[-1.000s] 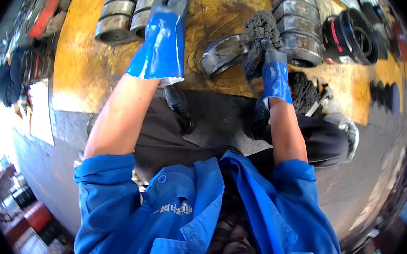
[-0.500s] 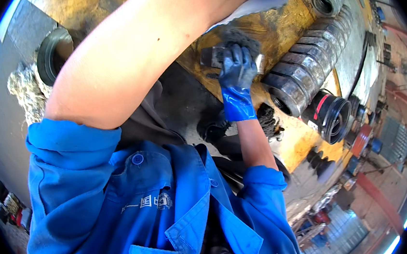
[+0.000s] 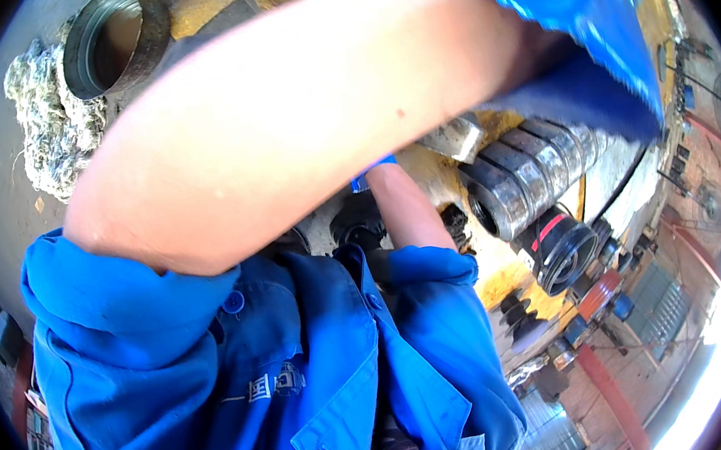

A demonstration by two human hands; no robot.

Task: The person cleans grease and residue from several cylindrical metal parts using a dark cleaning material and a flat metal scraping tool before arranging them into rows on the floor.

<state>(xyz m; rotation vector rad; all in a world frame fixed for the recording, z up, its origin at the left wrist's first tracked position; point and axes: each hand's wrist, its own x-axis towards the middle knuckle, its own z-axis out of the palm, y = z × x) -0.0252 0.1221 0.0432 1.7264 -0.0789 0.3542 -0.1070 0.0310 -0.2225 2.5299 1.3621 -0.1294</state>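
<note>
My left forearm stretches across the view from the left sleeve to the upper right. Of my left hand (image 3: pixel 579 30), only the blue glove cuff shows; its fingers cannot be seen. Below that forearm, a strip of blue cuff marks my right hand (image 3: pixel 373 173), with the glove's fingers hidden. A shiny metal block (image 3: pixel 458 137) lies on the yellow-stained surface, partly covered by my left forearm and nearest to both hands. Right of it runs a row of squared metal parts (image 3: pixel 515 173) set face to face. Whether either hand holds anything is hidden.
A round metal basin (image 3: pixel 151 42) with brownish liquid stands at the upper left beside a heap of pale stringy cotton waste (image 3: pixel 51 119). Right of centre sits a black cylindrical part (image 3: pixel 561 246) with a red band. Dark fluffy clumps (image 3: pixel 457 227) lie near my right forearm.
My left forearm and cuff have swung right and lower, covering my right glove, which was on a dark rag over a metal piece. More of the basin and cotton waste shows.
</note>
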